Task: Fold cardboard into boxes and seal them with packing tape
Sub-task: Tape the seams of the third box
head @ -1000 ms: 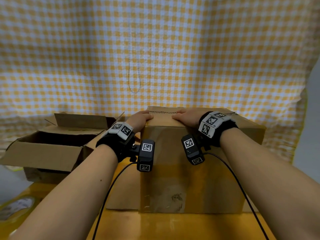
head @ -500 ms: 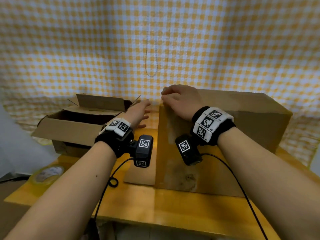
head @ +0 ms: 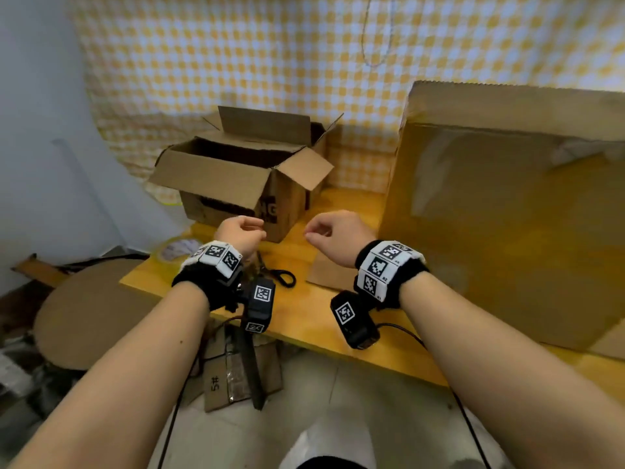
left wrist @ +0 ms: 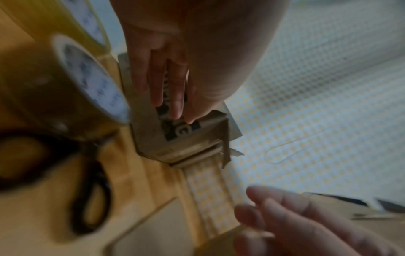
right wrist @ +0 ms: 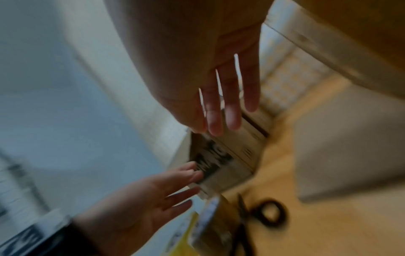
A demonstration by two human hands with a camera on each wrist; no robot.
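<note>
Both hands have left the big box (head: 507,214); left hand (head: 241,231) and right hand (head: 333,236), relaxed and empty, approach the light, stiff open box (head: 243,177); grip its flaps.

We face a yellow-and-white gingham cloth (head: 270,55) hung as a backdrop, a loop of thin cord (head: 375,35) dangling against it. To our left stands a plain pale blue wall (head: 37,130). Below us a wooden table (head: 314,313) sits over a grey tiled floor (head: 372,401).
</note>
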